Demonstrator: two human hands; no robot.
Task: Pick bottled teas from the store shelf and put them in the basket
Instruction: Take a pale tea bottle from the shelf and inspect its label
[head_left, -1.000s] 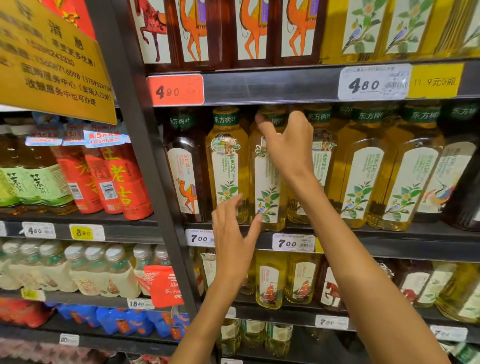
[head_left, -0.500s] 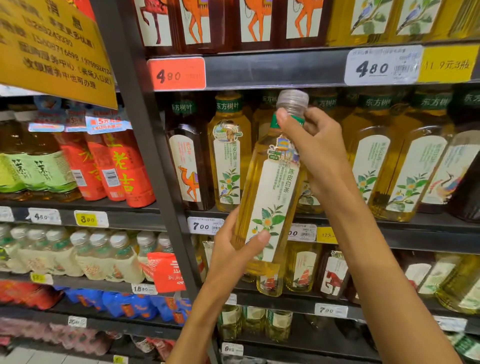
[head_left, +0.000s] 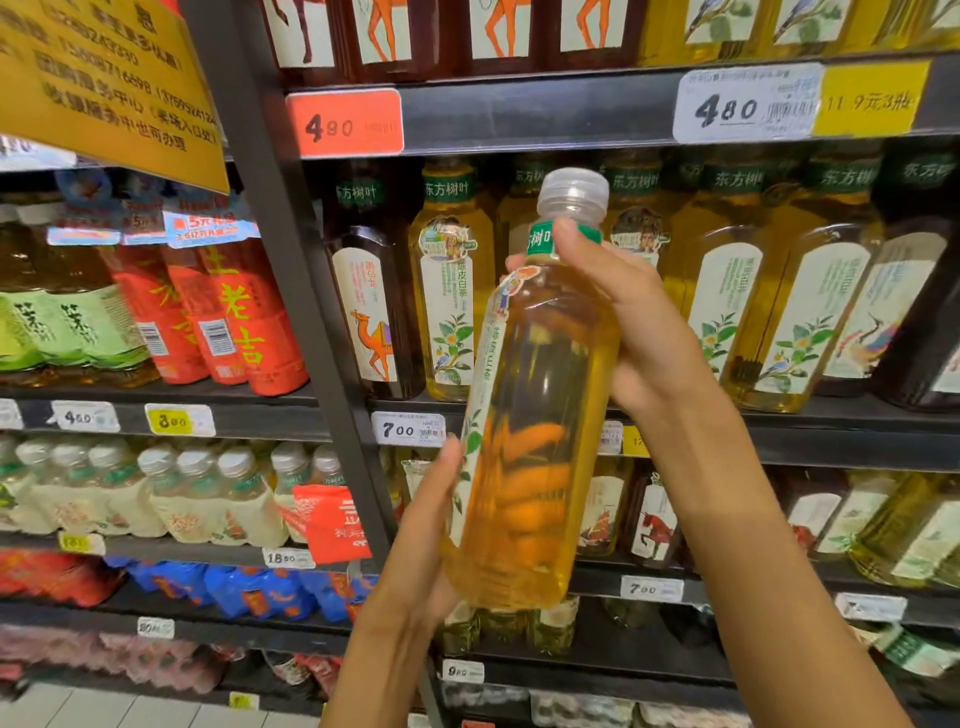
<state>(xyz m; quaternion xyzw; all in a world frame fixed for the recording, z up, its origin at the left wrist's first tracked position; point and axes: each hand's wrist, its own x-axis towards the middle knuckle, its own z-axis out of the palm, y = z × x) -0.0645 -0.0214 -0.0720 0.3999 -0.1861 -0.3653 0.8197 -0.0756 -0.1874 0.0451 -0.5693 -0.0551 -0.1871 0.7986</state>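
Item: tea bottle (head_left: 540, 405), off the shelf (head_left: 779, 431), frame centre. We grip its neck with right hand (head_left: 639, 332) at 1 o'clock; left hand (head_left: 431, 530) cups its base at 7 o'clock, steadying. Basket unseen.

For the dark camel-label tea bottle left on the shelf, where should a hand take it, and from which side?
Grip the dark camel-label bottle at its narrow neck below the green band, coming from the front. A shelf post stands close on its left and a yellow tea bottle on its right, so its sides look hard to reach.
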